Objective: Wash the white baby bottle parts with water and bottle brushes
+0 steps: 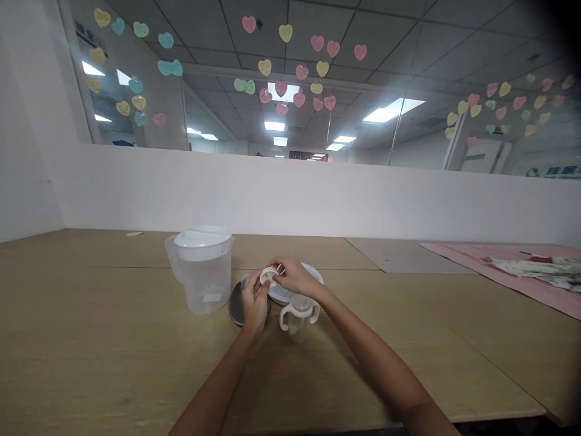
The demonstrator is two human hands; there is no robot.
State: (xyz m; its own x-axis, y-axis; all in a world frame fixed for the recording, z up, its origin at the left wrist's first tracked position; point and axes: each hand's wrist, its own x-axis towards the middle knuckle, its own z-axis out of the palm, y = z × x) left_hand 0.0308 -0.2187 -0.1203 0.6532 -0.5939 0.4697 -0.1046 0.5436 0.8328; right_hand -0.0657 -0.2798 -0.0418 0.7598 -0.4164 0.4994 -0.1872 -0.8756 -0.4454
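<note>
Both hands meet over the middle of the table around a small white ring-shaped part (269, 276). My left hand (255, 303) grips it from the left and below, with the fingers closed on it. From the right, my right hand (293, 277) has its fingertips closed on the same part. Just below my right hand stands a clear cup (299, 326) with two white handles. A dark round plate (236, 306) lies partly hidden behind my left hand. Behind my right hand is a pale round plate (314, 272), also partly covered.
A translucent lidded pitcher (206, 278) stands left of the hands. On the far right, a pink cloth (499, 275) bears crumpled fabric (540, 270) and a blue pen. A grey sheet (399, 254) lies along the back, before the white wall (272, 197).
</note>
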